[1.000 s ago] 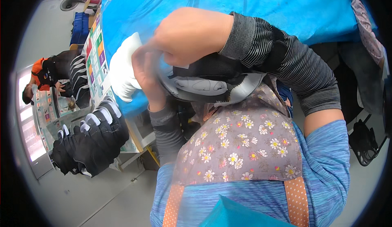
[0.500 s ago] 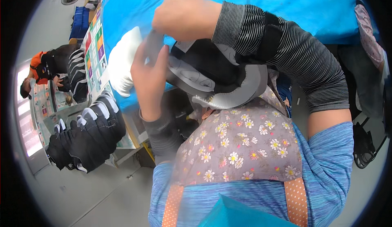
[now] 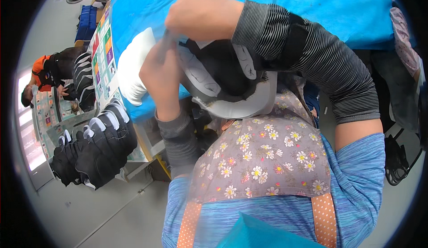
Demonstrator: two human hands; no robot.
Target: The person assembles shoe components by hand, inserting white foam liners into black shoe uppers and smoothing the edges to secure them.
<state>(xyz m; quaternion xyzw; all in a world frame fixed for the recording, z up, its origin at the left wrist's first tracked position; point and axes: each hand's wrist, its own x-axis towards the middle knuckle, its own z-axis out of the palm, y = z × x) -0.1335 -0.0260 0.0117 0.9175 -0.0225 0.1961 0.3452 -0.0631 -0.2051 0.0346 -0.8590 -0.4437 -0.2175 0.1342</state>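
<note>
A black shoe upper (image 3: 223,65) with white padded patches and a pale grey rim hangs in front of my apron, its inside facing up. My left hand (image 3: 158,72), smeared by motion, is closed on its far left edge, where a dark strip runs up between thumb and fingers. My right hand (image 3: 203,16) is curled closed right above, beside the left fingertips and over the same edge. The back of that hand hides its fingers and whatever they grip. The right forearm, in a striped sleeve, covers part of the upper's right side.
A blue-covered table (image 3: 312,16) lies beyond my hands, with a white rounded form (image 3: 136,67) on its left. A row of black shoe uppers (image 3: 96,145) rests lower left. A person in orange and black (image 3: 49,74) works at another table at far left.
The shoe upper has shifted a little left and tilted, showing more of its white patches. My left hand has moved slightly left; my right hand has risen slightly.
</note>
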